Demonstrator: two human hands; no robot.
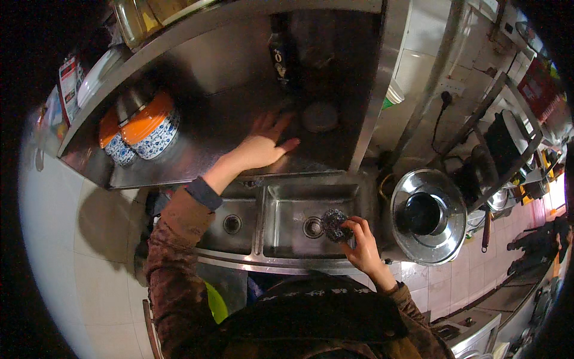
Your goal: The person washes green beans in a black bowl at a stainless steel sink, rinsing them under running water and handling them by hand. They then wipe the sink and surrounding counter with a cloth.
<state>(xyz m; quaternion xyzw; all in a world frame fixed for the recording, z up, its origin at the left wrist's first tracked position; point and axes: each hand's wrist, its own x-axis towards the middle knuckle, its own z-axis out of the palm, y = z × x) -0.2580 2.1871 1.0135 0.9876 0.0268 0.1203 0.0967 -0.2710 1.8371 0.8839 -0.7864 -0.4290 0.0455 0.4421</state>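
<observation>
My right hand [362,244] grips a steel wool scrubber [335,225] over the right basin of a stainless steel double sink [287,231]. Part of that basin's drain [313,227] shows beside the scrubber. Stretched forward past the sink's far edge, my left hand [264,142] is spread over a dark metal shelf surface [215,157] and holds nothing. Whether its palm touches the surface I cannot tell. In the shadow just beyond its fingers are a round pale item [319,116] and a dark bottle [279,58] bearing writing.
Blue-and-white patterned containers with orange upper parts [154,134] stand at the shelf's left. Right of the sink sits a wide metal basin [403,242] with a dark round vessel [422,214] in it. A metal rack [489,103] with cookware rises at far right. Tiled floor [480,264] extends there.
</observation>
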